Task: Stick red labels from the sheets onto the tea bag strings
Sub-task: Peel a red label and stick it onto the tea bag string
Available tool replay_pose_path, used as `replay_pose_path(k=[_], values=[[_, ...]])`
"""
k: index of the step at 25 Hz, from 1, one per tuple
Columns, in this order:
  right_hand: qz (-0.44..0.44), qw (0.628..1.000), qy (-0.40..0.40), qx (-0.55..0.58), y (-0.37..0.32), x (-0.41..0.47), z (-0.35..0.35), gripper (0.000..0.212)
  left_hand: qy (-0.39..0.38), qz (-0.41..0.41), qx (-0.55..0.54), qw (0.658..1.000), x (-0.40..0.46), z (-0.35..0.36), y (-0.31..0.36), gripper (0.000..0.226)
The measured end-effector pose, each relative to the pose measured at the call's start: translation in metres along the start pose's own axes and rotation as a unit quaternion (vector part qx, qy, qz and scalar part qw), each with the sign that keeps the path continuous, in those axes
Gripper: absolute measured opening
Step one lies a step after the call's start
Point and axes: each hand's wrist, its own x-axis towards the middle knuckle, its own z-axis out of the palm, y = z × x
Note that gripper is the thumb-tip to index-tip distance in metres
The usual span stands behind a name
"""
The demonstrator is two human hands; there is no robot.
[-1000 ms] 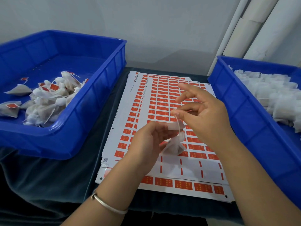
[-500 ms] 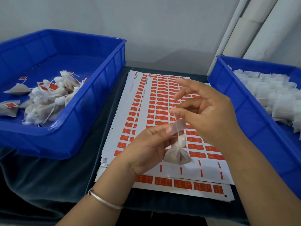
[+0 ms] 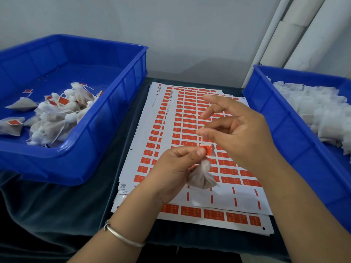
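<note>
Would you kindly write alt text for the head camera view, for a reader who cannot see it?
The left hand pinches a red label above a dangling tea bag, while the right hand pinches its string, over label sheets. Blue bins sit either side: labelled bags left, unlabelled bags right.

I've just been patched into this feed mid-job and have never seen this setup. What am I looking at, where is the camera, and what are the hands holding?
There is no machine: a person works with bare hands, filmed by a camera worn on the head, looking forward and down. The left hand pinches a red label, with a tea bag hanging under it. The right hand pinches the bag's string just above. Under them lies a stack of label sheets on a dark cloth. The left blue bin holds bags with red labels; the right blue bin holds white bags.
</note>
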Motion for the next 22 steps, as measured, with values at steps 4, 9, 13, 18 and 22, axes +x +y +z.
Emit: replay_pose_path(k=[4, 9, 13, 18, 22], values=[[0.01, 1.0, 0.006, 0.0, 0.003, 0.0, 0.002, 0.059, 0.022, -0.003, 0.0, 1.0, -0.001, 0.001, 0.001, 0.022], [0.113, 0.993, -0.04, -0.001, 0.018, -0.001, 0.004, 0.059, 0.114, 0.012, 0.051, 0.992, -0.002, 0.005, 0.006, 0.04], [0.149, 0.987, -0.05, 0.032, 0.027, -0.007, 0.005, 0.056, 0.157, 0.015, 0.07, 0.985, -0.004, 0.007, 0.012, 0.033], [0.143, 0.989, -0.03, 0.04, 0.026, -0.011, 0.014, 0.058, 0.194, 0.008, 0.111, 0.975, -0.005, 0.003, 0.021, 0.013], [0.14, 0.987, -0.002, 0.077, 0.015, -0.011, 0.019, 0.048, 0.203, 0.039, 0.179, 0.962, -0.006, -0.004, 0.048, 0.009]])
